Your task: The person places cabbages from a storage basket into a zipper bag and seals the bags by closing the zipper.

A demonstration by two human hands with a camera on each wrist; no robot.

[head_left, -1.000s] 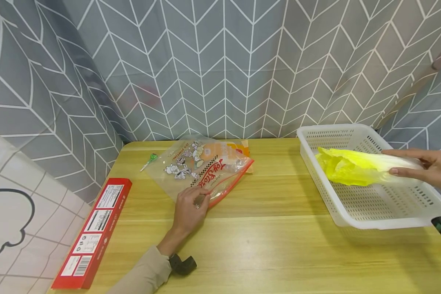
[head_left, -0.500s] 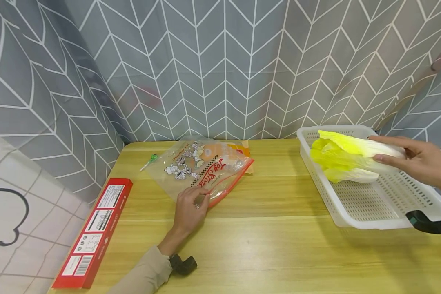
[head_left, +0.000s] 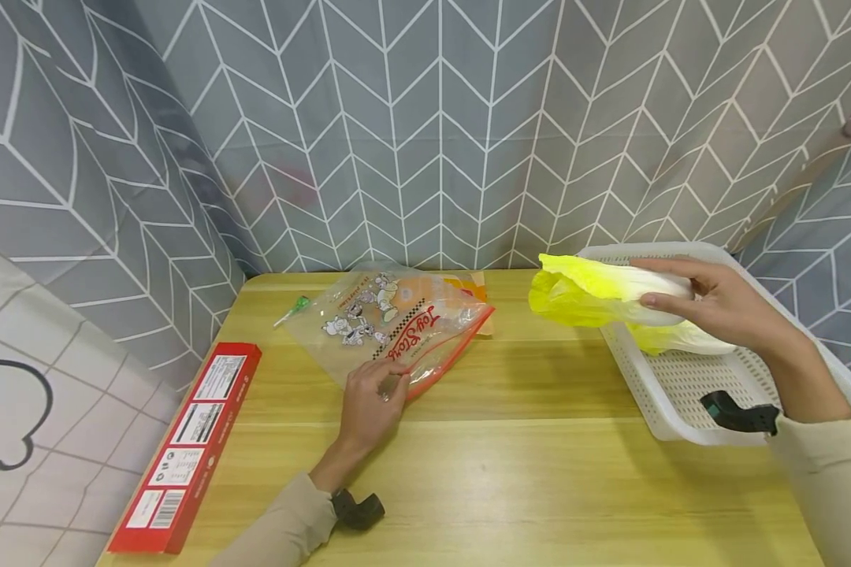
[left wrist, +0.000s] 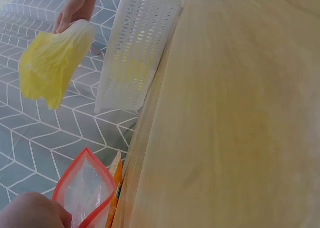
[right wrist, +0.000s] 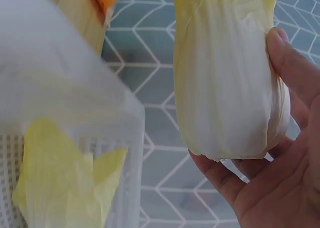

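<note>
My right hand (head_left: 716, 303) grips the white stem end of a napa cabbage leaf bundle (head_left: 603, 291), its yellow leafy end pointing left, raised over the left rim of the white basket (head_left: 667, 417). In the right wrist view, the thumb lies along one side of the cabbage (right wrist: 225, 83) and the fingers wrap behind it. A second piece of cabbage (head_left: 681, 339) lies inside the basket. On the table, my left hand (head_left: 372, 402) pinches the red-edged mouth of a clear zip bag (head_left: 397, 315) printed with "Toy Story". The left wrist view shows that bag's mouth (left wrist: 85, 188) gaping.
A long red box (head_left: 187, 449) lies along the table's left side. A small green-tipped stick (head_left: 294, 309) sits by the bag's far left corner. An orange packet (head_left: 471, 287) is partly under the bag. Behind the wooden table (head_left: 482, 488) hangs a grey patterned curtain (head_left: 468, 134).
My right hand has lifted the cabbage out of the basket and carried it left, past the rim. Another cabbage piece now shows in the basket. My left hand stays on the bag.
</note>
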